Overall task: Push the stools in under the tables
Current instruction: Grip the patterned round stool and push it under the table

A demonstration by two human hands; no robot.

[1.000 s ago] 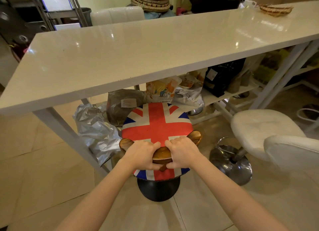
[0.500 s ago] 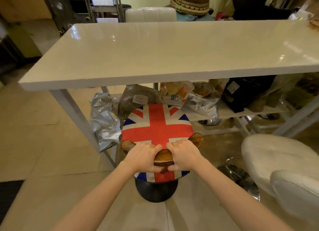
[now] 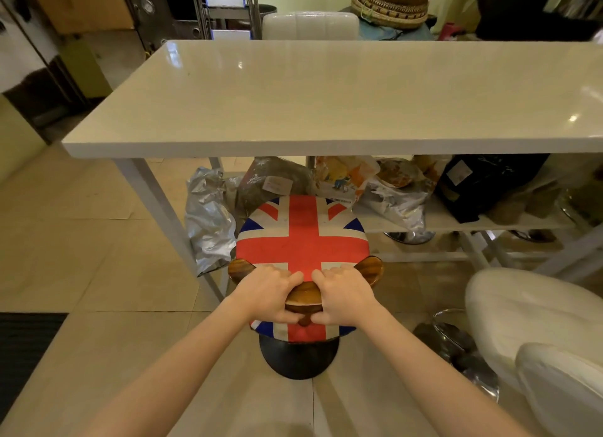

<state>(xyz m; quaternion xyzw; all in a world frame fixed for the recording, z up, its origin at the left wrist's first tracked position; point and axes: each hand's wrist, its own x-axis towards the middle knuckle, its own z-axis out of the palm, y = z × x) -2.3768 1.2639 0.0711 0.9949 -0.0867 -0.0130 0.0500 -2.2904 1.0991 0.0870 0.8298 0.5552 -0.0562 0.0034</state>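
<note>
A: Table (image 3: 326, 97), white top. It sits lower in view than a second ago, near edge closer to level, left end and more floor beyond it now showing.

B: Shelf (image 3: 456, 219) under it?

A: Loaded with bags; a silver bag (image 3: 208, 218) stands at its left end beside the table leg.

B: White stool (image 3: 535, 332)?

A: Lower right, chrome base on the floor, well out from the table. It fills more of that corner than before.

B: Flag stool (image 3: 301, 237)?

A: In front of the table, seat short of the near edge, not under the top. Far rim overlaps the bags from this angle. Black base (image 3: 298, 360) on the tiles. Much the same place in view as before.

B: Hands?

A: Unchanged. Left hand (image 3: 270, 294) and right hand (image 3: 342, 294) side by side, fingers curled over the wooden backrest (image 3: 305, 294), both clamped on it.
</note>
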